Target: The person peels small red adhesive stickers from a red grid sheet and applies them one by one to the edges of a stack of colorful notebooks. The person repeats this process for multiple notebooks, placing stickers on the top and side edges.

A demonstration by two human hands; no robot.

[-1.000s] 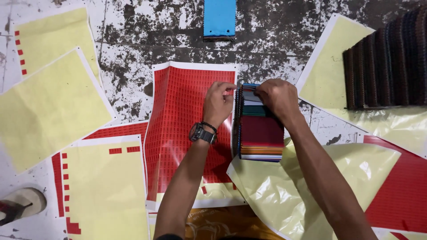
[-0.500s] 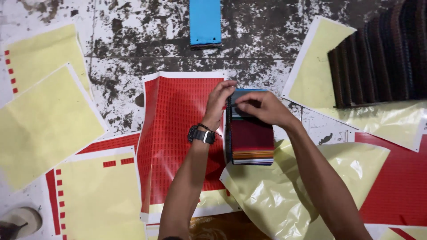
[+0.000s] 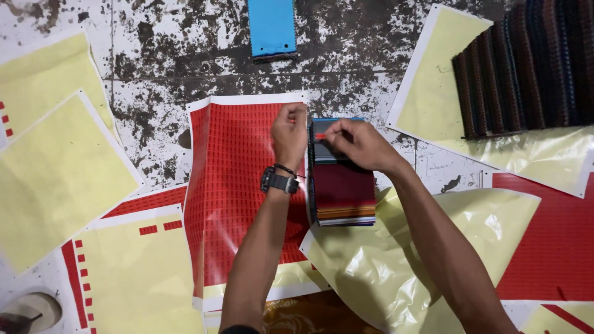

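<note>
Worn, paint-flecked floor [image 3: 161,68] is covered with loose sheets: pale yellow backing sheets [image 3: 55,179] at left, a crumpled yellow liner [image 3: 396,260] under the right forearm, a red sticker sheet [image 3: 232,185] lying flat in the middle. A row of dark fabric swatches [image 3: 526,62] is fanned out at upper right; a blue swatch [image 3: 271,28] sits at top centre, well apart from the hands.

A stack of fabric swatches [image 3: 343,185], maroon piece on top, lies just right of the red sheet, edge touching it. It is steadied at its upper left corner by the left hand [image 3: 289,133], fingers curled down; whether anything is pinched there cannot be told. The right hand [image 3: 362,145] is closed in a pinch over the top of the stack, a small red sticker [image 3: 320,135] apparently at its fingertips.

Risks, as judged: the stack could be fanned or shifted if the left hand's pressure slackens, since the pieces look loose. The sticker could be laid crooked or folded onto itself, being tiny and half hidden by the fingers. The liner could be dragged by the right forearm resting on it, nudging the stack.
</note>
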